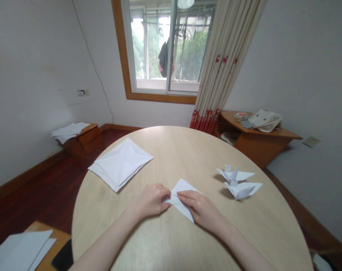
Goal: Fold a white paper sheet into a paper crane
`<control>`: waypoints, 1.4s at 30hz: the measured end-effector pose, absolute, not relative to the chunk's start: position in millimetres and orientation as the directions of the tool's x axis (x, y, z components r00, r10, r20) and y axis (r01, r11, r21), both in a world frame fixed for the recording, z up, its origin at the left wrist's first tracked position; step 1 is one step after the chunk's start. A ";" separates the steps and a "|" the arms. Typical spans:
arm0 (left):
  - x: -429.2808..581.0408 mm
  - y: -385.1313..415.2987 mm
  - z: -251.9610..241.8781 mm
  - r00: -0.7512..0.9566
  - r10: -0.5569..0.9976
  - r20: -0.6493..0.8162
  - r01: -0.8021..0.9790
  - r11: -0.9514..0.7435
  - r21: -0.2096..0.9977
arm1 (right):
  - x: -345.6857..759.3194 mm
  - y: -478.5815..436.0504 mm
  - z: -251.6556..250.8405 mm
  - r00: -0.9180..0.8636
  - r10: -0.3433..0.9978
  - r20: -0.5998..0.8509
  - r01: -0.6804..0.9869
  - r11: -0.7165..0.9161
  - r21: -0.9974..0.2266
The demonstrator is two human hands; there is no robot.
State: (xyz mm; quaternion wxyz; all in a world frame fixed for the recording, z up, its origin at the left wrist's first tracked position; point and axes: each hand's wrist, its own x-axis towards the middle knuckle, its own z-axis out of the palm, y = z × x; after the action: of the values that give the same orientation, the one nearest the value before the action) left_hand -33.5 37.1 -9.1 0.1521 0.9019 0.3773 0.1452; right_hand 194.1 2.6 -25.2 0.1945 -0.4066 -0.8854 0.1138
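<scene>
Forearms (111, 235) at bottom of frame, over round worktop (159, 248). Folded white paper (183, 186) lower centre. Left hand (154, 199): grip pinching paper's left tip, thumb against fingers. Right hand (200, 207): fingers together, flat on paper; thumb hidden, can't tell if pinching. For clean crease: line up edges first, hold tip lightly, press outward from centre. Paper cranes (244, 192) right of frame, well clear.
</scene>
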 end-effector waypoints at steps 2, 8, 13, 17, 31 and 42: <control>-33.2 35.7 -7.3 0.681 0.719 0.140 0.635 -0.675 0.376 | 192.1 0.5 -21.8 -0.587 0.776 0.230 0.691 0.629 -0.357; -32.9 33.3 -5.7 0.700 0.696 0.161 0.636 -0.709 0.304 | 185.9 -6.5 -13.9 -0.586 0.774 0.242 0.708 0.633 -0.313; -32.8 35.7 -9.7 0.680 0.710 0.185 0.647 -0.699 0.306 | 186.3 -6.7 -19.2 -0.584 0.765 0.271 0.708 0.644 -0.292; -31.8 36.1 -10.6 0.679 0.708 0.193 0.643 -0.701 0.307 | 185.8 -7.6 -21.3 -0.576 0.784 0.233 0.725 0.621 -0.298; -30.5 31.7 -4.2 0.691 0.650 0.316 0.626 -0.757 0.188 | 180.8 -9.4 -21.2 -0.520 0.811 0.269 0.747 0.584 -0.317; -30.7 28.8 -1.0 0.693 0.527 0.493 0.547 -0.829 0.117 | 181.6 -8.9 -17.6 -0.467 0.778 0.420 0.702 0.615 -0.360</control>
State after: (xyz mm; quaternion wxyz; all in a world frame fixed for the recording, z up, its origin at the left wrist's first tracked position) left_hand -30.7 28.8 -1.0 -0.0195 0.9198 0.2918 0.2617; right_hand 181.6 -8.9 -17.6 0.2805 -0.4335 -0.8537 0.0682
